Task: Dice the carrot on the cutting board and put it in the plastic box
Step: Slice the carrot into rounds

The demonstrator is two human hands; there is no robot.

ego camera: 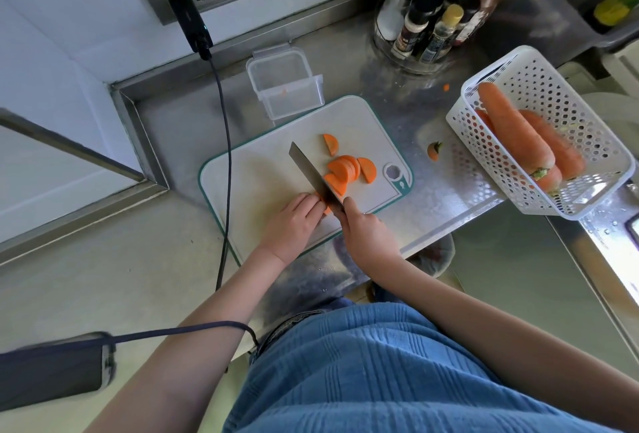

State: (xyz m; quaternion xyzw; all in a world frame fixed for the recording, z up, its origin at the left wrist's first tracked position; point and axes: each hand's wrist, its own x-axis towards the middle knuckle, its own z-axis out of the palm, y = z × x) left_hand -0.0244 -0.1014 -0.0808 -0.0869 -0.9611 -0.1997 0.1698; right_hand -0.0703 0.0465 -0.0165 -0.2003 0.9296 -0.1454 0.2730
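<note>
A white cutting board (262,169) with a teal rim lies on the steel counter. On it sit several half-round carrot slices (345,169), and one slice (331,144) lies apart farther back. My right hand (366,232) grips the handle of a knife (311,173) whose blade stands in the carrot. My left hand (294,218) holds down the uncut carrot piece (326,209), mostly hidden under its curled fingers. The clear plastic box (287,83) stands open behind the board with one small orange bit inside.
A white perforated basket (553,93) with whole carrots sits at the right. A carrot top (434,150) lies on the counter beside it. A rack of spice bottles (432,10) stands at the back. A black cable (224,142) hangs from the wall socket across the board's left edge.
</note>
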